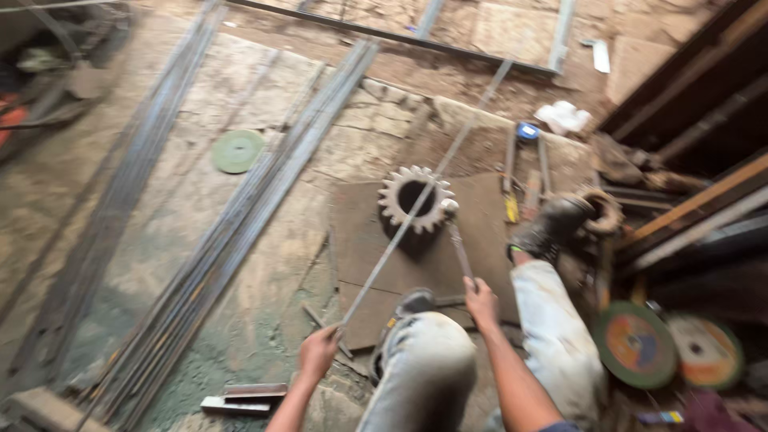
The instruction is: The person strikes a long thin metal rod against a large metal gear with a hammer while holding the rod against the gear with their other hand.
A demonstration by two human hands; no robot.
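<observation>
My left hand [319, 352] grips the near end of a long thin steel rod [424, 196] that runs up and to the right across a big toothed gear [415, 200]. The gear stands on a dark metal plate [364, 248] on the floor. My right hand [481, 302] holds the handle of a hammer [458, 240] whose head rests by the rod at the gear's right edge. My knees in pale jeans [424, 368] are below, and my boot [552, 228] sits to the right of the plate.
Bundles of long steel rods [240, 216] lie diagonally on the dusty floor at left. A green disc [237, 151] lies beyond them. Two cutting discs [636, 344] lie at lower right by dark beams. Hand tools [512, 172] and a white cloth [563, 117] lie behind the plate.
</observation>
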